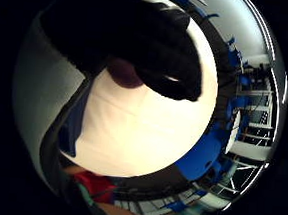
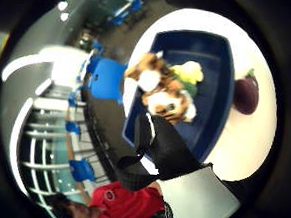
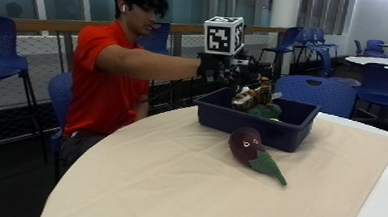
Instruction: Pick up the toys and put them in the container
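Gloved right hand (image 3: 217,68), raised above the far rim of the blue bin (image 3: 292,136), arm stretched out from the seated person across the table's edge. Whether its fingers are spread or curled cannot be told: in the outside view they are hidden behind the rig, and the palm views show only dark glove at their margins, with nothing visibly held.

Directly beneath the hand, inside the bin, a striped tiger toy (image 3: 253,98) rests against a green toy (image 3: 266,111); the thumb-side palm view shows both lying in the bin's blue interior.

Outside the bin, on the beige tablecloth (image 3: 143,186), lies the remaining toy, a plush eggplant (image 3: 247,143) with a green stem. It sits just beside the bin's near wall, on the side away from the hand, so the bin stands between hand and eggplant. Its long axis runs obliquely, purple body toward the bin, stem pointing toward the table's near edge.

Judged state of task: two toys contained, one left. The coming move probably calls for carrying the hand over the bin and down to the eggplant's purple body, the end nearer the hand.
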